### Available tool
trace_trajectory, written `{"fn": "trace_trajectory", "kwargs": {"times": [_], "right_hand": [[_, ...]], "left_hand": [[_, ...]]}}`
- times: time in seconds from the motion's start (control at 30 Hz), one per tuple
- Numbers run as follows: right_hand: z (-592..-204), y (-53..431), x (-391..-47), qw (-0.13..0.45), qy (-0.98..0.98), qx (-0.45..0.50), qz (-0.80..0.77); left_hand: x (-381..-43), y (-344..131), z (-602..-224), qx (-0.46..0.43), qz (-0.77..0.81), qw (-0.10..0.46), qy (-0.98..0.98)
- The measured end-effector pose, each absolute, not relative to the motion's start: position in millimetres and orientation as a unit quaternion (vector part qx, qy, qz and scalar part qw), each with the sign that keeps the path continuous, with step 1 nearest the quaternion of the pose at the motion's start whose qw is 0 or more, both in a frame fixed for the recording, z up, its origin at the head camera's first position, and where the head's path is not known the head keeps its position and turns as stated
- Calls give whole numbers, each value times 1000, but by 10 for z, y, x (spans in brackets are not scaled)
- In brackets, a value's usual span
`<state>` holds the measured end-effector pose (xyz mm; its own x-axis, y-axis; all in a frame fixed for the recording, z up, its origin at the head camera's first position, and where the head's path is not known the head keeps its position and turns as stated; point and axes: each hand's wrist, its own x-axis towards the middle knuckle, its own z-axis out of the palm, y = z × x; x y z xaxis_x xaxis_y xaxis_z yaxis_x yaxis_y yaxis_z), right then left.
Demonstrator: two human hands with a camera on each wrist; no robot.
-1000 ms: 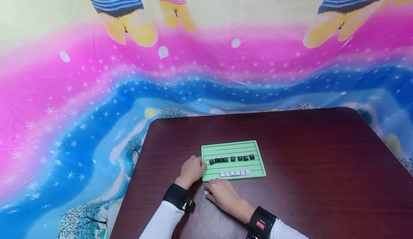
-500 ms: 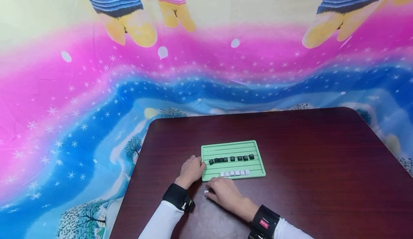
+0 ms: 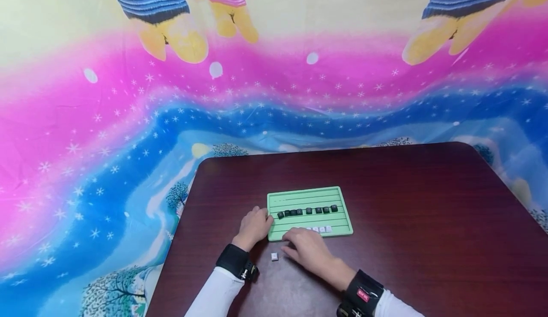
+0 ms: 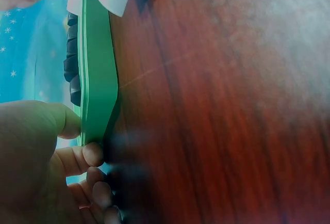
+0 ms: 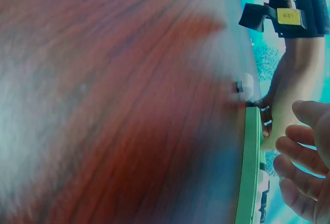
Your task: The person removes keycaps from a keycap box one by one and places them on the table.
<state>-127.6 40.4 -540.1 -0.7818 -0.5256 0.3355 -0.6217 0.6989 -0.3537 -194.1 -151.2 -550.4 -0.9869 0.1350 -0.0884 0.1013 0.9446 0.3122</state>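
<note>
A light green ridged tray (image 3: pixel 312 195) lies on the table with a row of black keycaps (image 3: pixel 308 210) across it. White keycaps (image 3: pixel 322 229) sit along its near side, partly hidden behind my right hand (image 3: pixel 310 250). At the tray's left edge my left hand (image 3: pixel 254 224) holds the rim; the left wrist view shows thumb and fingertip pinching the tray wall (image 4: pixel 99 69). One loose white keycap (image 3: pixel 274 256) stands on the table in front of the tray. Just right of that keycap hovers my right hand, its fingers relaxed and holding nothing in the right wrist view.
The dark red-brown table (image 3: pixel 419 212) stretches to the right of the tray and behind it. A printed cloth (image 3: pixel 274 84) hangs beyond the table's far edge. Each wrist wears a black strap (image 3: pixel 233 260) with a camera.
My right hand has let go of the white keycap, leaving it on the table, and has moved to the right and slightly up. The left hand and the tray have stayed put.
</note>
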Motion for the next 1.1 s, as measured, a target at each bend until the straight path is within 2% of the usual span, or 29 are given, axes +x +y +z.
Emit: {"fn": "trace_trajectory", "kwargs": {"times": [0.17,1.1], "right_hand": [[-5418,488,-1292,122,-916,303,233],[-5373,847,-1394,140,-932,218,254]], "left_hand": [[-1938,-1519,-5512,64,154,49,985],[-1935,-1521,-5494,66,165,52,983]]}}
